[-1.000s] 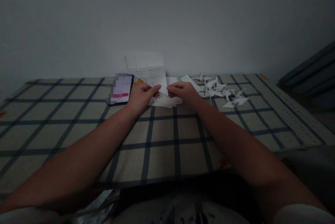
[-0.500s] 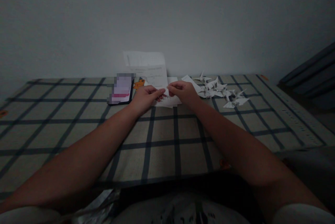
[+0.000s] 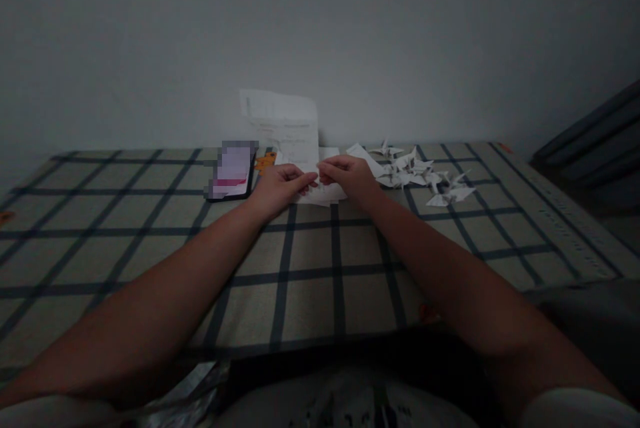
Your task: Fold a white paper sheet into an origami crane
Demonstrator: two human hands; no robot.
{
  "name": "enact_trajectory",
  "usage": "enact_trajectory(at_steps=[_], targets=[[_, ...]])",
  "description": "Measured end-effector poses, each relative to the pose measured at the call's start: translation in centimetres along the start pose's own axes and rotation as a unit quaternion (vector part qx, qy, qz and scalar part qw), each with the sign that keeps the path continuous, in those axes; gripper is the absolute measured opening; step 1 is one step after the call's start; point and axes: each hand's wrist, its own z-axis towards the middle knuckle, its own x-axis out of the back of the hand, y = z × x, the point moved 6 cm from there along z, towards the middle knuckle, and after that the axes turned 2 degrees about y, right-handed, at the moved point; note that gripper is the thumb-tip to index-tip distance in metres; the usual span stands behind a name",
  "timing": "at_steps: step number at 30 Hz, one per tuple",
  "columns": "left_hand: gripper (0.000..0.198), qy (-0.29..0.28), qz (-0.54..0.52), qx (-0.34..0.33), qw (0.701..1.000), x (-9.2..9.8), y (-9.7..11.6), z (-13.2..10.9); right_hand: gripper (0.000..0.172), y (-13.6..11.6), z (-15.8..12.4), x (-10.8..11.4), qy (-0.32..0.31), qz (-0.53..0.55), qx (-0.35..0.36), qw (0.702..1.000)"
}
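A white printed paper sheet (image 3: pixel 285 127) stands up from my fingers at the far middle of the checked cloth. My left hand (image 3: pixel 277 186) pinches its lower edge from the left. My right hand (image 3: pixel 350 174) pinches it from the right, fingertips almost touching the left ones. More white paper (image 3: pixel 324 195) lies flat under both hands. Both forearms stretch forward over the cloth.
A phone (image 3: pixel 231 170) with a lit screen lies just left of my left hand. Several small folded paper cranes (image 3: pixel 420 173) are scattered to the right of my right hand. A small orange thing (image 3: pixel 265 161) sits behind the phone. The checked cloth (image 3: pixel 150 241) ends at a grey wall.
The sheet has risen higher between my fingers, its top edge now further up the wall. My fingertips have drawn closer together. The arms have hardly moved.
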Motion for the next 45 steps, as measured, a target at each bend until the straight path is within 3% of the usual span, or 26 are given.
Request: enact_trajectory(at_steps=[15,22,29,37,45], targets=[[0.044,0.036,0.027,-0.032,0.998,0.9,-0.2,0.5,0.031,0.6,0.2,-0.4,-0.077,-0.019,-0.029,0.996],[0.042,0.036,0.019,-0.029,0.999,0.7,0.2,0.2,0.022,0.9,0.0,-0.6,-0.080,-0.019,-0.063,0.995],[0.041,0.038,0.021,-0.033,0.999,0.5,0.1,0.2,0.020,0.9,0.2,-0.6,-0.093,-0.058,-0.014,0.994],[0.027,0.034,0.053,-0.035,0.997,0.5,1.1,-0.1,0.017,0.8,0.0,-1.0,-0.098,-0.066,-0.022,0.993],[0.033,0.060,0.049,-0.037,0.996,0.8,1.2,-0.2,0.011,0.1,-0.2,-1.1,-0.097,-0.062,-0.031,0.993]])
